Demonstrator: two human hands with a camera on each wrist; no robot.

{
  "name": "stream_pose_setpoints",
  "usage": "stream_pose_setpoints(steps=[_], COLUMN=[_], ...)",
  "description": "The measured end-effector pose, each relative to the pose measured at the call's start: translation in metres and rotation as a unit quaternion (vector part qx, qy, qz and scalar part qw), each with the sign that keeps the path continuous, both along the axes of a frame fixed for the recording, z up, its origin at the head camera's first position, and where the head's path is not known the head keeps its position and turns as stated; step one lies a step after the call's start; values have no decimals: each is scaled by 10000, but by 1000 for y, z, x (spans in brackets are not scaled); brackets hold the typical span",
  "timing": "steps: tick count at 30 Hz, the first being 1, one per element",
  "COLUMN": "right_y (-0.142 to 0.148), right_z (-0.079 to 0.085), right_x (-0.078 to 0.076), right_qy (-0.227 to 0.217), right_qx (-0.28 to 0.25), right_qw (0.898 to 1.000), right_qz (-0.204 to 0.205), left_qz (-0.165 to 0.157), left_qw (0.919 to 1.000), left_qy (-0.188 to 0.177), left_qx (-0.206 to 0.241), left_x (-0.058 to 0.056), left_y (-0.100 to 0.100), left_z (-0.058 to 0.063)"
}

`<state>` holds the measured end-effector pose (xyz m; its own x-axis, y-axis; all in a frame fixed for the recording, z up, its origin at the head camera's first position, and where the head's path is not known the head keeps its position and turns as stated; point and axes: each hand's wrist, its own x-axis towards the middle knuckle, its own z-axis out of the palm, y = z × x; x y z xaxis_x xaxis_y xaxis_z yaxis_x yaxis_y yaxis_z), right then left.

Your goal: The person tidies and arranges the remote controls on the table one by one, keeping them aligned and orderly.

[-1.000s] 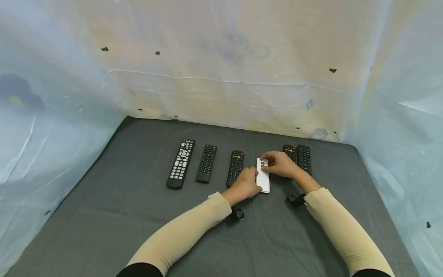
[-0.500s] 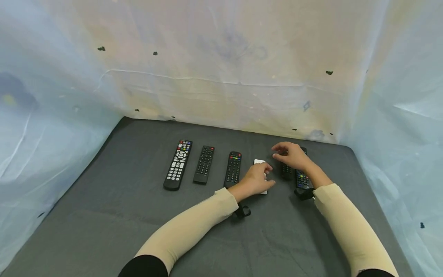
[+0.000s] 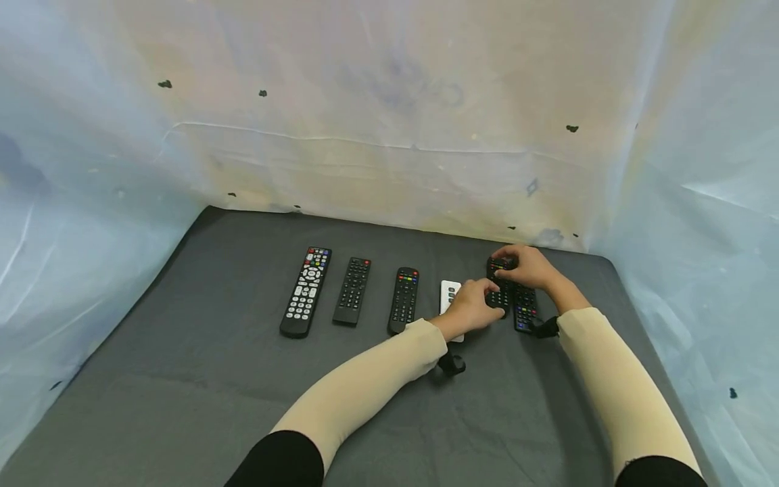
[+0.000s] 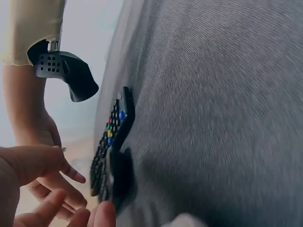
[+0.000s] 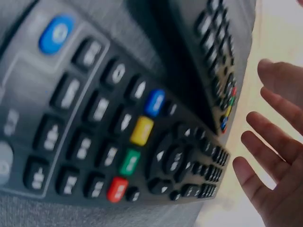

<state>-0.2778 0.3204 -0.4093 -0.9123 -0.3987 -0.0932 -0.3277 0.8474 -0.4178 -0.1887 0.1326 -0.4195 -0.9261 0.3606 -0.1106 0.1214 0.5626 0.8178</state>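
Note:
My left hand reaches across the lower part of a white remote control, its fingers spread near a black remote control. My right hand is over the far end of that black remote, thumb and fingers parted around its top and partly hiding it. Another black remote lies just to the right, under the right wrist. Close up in the right wrist view, a black remote shows blue, yellow, green and red buttons. In the left wrist view, the left hand's fingers come near the black remotes' edges.
Further left lie a large black remote with white buttons, a slim black remote and a black remote with coloured keys, spaced in a row. Grey cloth covers the table. Pale sheets hang behind and at both sides.
Both hands have left the white remote and moved right. The right hand is now at the black remote's far end, and the left hand has come closer to that remote.

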Motion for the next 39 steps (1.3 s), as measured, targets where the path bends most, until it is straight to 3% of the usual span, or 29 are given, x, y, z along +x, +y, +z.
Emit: stream_pose_setpoints(steps=[8, 17, 29, 39], right_y=[6, 8, 6, 6], right_z=[-6, -9, -9, -10], right_x=[-8, -12, -14, -18], right_qy=[-285, -245, -267, -450], right_qx=[145, 347, 310, 333], right_qw=[9994, 9991, 9987, 9980], right_qz=[-100, 34, 318, 278], left_qz=[304, 313, 482, 634], left_qw=[9985, 9977, 9966, 9954], left_qy=[-459, -513, -533, -504], left_qx=[-12, -314, -412, -503], left_x=[-4, -7, -10, -12], left_y=[13, 21, 24, 26], left_z=[-8, -16, -16, -16])
